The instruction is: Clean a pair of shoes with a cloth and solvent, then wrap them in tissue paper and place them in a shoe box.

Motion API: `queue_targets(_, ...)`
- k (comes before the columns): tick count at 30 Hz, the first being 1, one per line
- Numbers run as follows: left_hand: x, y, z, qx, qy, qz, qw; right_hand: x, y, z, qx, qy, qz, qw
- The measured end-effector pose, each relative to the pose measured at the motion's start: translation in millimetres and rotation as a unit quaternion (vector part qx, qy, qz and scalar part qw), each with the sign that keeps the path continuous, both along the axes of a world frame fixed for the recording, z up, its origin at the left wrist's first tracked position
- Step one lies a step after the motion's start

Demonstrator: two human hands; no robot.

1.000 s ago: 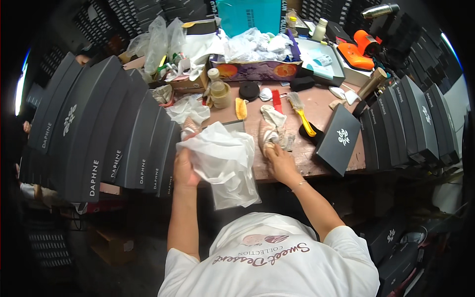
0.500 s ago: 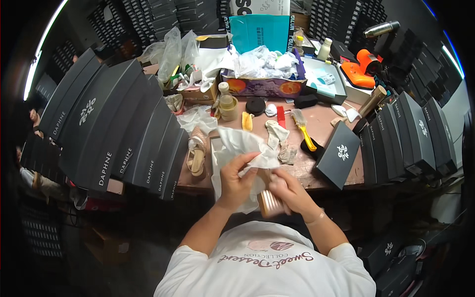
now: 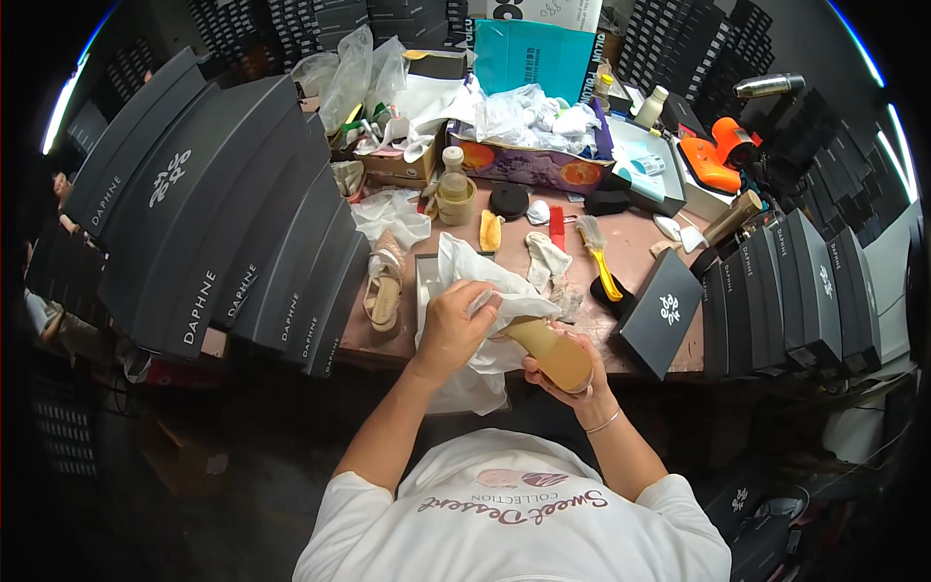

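Left hand [image 3: 454, 325] fingers pinched shut on a white crinkled plastic bag [image 3: 475, 320], right hand [image 3: 572, 383] wrapped around a tan block-heeled shoe [image 3: 548, 351] whose front sits inside the bag, both held over the near edge of the brown worktable [image 3: 635, 257]. One matching tan sandal [image 3: 384, 296] lies flat on the table just left of the bag; a dark grey shoebox [image 3: 661, 312] with a white emblem stands tilted to the right, by a yellow-handled brush [image 3: 596, 257]. Rows of the same dark boxes [image 3: 218, 228] fan both sides, too many to count; a teal paper bag [image 3: 533, 58] stands at the back.
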State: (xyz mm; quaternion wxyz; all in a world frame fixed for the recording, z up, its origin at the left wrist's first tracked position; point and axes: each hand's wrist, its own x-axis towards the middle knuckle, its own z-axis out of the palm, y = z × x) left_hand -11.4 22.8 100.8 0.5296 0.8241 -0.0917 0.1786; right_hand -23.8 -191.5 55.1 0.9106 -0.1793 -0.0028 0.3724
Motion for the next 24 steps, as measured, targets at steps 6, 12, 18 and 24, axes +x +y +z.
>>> queue_targets(6,-9.1,-11.7,12.7,0.002,0.013,-0.017,1.0,3.7,5.1,-2.3,0.048,0.012,0.012,0.999)
queue_targets(12,-14.4,-17.6,19.5,0.115,-0.092,-0.061,0.987,4.0,3.0,-10.4,0.054,-0.004,0.018,0.998)
queue_targets(18,-19.7,-27.1,17.3,0.092,0.014,-0.211,0.973,-2.5,-14.7,-40.9,-0.024,0.042,0.017,0.999)
queue_targets(24,-12.6,-27.4,-7.0,0.122,0.008,-0.136,0.983,-8.8,-8.4,-25.7,-0.086,0.039,0.01,0.995)
